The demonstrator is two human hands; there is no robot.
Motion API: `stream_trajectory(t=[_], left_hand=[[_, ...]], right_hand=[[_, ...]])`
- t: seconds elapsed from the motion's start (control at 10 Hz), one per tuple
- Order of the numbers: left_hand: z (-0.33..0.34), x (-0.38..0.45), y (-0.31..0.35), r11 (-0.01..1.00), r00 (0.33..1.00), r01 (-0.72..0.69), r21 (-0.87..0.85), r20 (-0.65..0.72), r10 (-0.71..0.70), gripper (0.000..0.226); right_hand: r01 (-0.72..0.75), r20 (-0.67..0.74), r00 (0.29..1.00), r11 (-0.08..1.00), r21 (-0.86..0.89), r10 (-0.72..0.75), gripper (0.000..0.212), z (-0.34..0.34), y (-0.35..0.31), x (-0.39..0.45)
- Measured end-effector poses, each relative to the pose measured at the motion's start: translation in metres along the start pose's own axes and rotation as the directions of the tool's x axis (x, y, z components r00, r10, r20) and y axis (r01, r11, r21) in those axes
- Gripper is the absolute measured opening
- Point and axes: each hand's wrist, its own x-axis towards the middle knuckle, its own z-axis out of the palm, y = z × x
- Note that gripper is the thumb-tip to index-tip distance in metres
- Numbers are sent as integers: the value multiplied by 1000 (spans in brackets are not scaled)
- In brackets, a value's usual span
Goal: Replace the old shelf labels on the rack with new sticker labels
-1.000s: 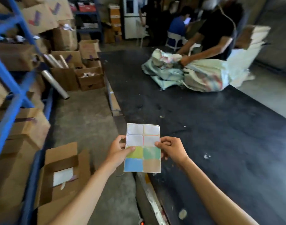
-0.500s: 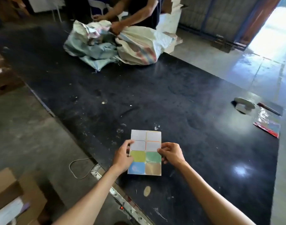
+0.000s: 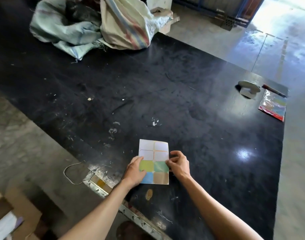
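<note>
A sticker sheet (image 3: 155, 155) with white labels on top and green, blue and tan labels below is over the near part of the black table (image 3: 165, 94). My left hand (image 3: 135, 171) grips its left edge, thumb on the yellow-green label. My right hand (image 3: 179, 164) pinches its right edge at the green label. The rack is out of view.
Woven sacks (image 3: 99, 25) lie heaped at the table's far end. A grey tape dispenser (image 3: 248, 89) and a plastic-wrapped pack of coloured sheets (image 3: 273, 105) sit at the far right. A wire loop (image 3: 70, 172) lies on the concrete floor at left, a cardboard box (image 3: 13, 219) at bottom left.
My view has swung right from the blue rack and boxes to the black table. Both hands have carried the sticker sheet over the table, and my right fingers have shifted along its right edge.
</note>
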Motion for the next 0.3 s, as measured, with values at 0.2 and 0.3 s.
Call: stream_trajectory(t=[0.2, 0.3], left_hand=[[15, -1, -5, 996, 999, 19, 93, 29, -22, 71], [13, -1, -4, 998, 999, 29, 58, 31, -31, 71]], right_hand=[[34, -22, 999, 999, -39, -35, 30, 3, 6, -1], [57, -14, 998, 995, -81, -58, 31, 2, 8, 1]])
